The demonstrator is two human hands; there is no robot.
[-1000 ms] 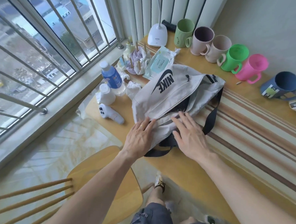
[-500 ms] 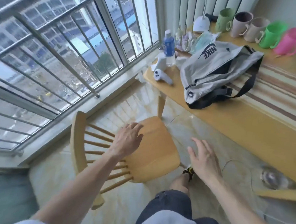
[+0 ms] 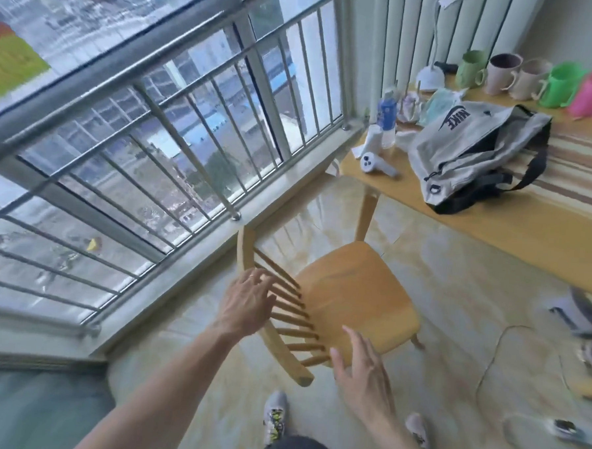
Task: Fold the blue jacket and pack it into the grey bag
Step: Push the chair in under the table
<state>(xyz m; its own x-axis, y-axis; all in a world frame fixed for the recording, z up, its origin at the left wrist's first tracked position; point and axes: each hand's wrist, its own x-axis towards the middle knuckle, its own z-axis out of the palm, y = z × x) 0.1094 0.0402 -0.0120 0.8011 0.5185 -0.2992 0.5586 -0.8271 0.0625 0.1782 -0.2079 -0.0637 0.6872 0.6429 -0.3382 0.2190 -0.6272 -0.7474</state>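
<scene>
My left hand (image 3: 246, 304) and right hand (image 3: 362, 372) hovered empty, fingers spread, over the wooden chair (image 3: 349, 295); no jacket visible; the grey Nike bag (image 3: 463, 144) near the table edge might slide off.

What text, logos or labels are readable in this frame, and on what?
"NIKE", with the swoosh above it: printed dark on the grey bag on the table, seen tilted.
Blue bottle label: too blurred to read.
Wipes packet behind the bag: print too blurred to read.
Nothing else legible.

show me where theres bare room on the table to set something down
Free: the wood strip along the table's near edge, in front of the grey bag, and the striped runner right of it. Crowded: the window corner by the blue bottle and the mug row behind.
</scene>
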